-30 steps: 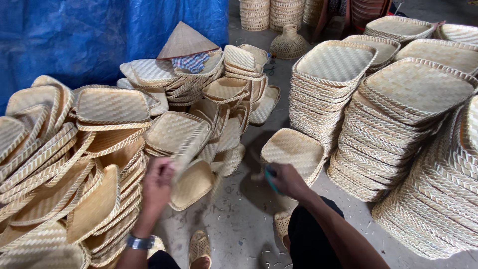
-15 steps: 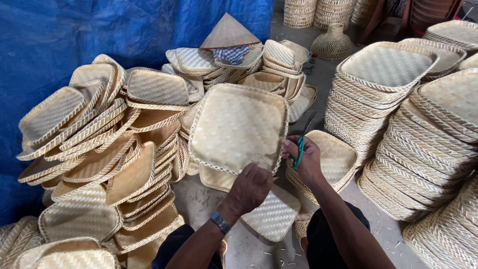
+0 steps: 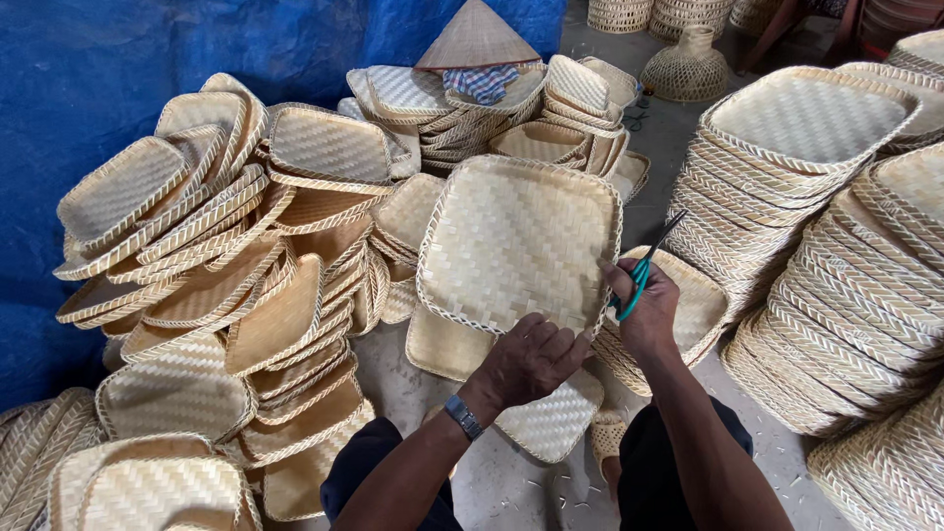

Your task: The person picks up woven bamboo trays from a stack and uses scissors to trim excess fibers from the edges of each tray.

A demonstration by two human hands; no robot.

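A square woven bamboo tray (image 3: 516, 241) is held up in front of me, its bottom facing the camera. My left hand (image 3: 529, 359), with a watch on the wrist, grips the tray's near edge. My right hand (image 3: 644, 307) holds green-handled scissors (image 3: 641, 267) at the tray's right rim, blades pointing up and away. Several more trays lie on the floor under the held one.
Tall neat stacks of woven trays (image 3: 787, 167) stand at the right. A loose heap of trays (image 3: 236, 275) fills the left, before a blue tarp (image 3: 88, 69). A conical hat (image 3: 477, 37) and checked cloth top the far pile. Round woven baskets (image 3: 688, 64) stand behind.
My left hand picked a tray off the floor pile and raised it. My right hand with the scissors came to its right rim. The view tilted and moved closer.
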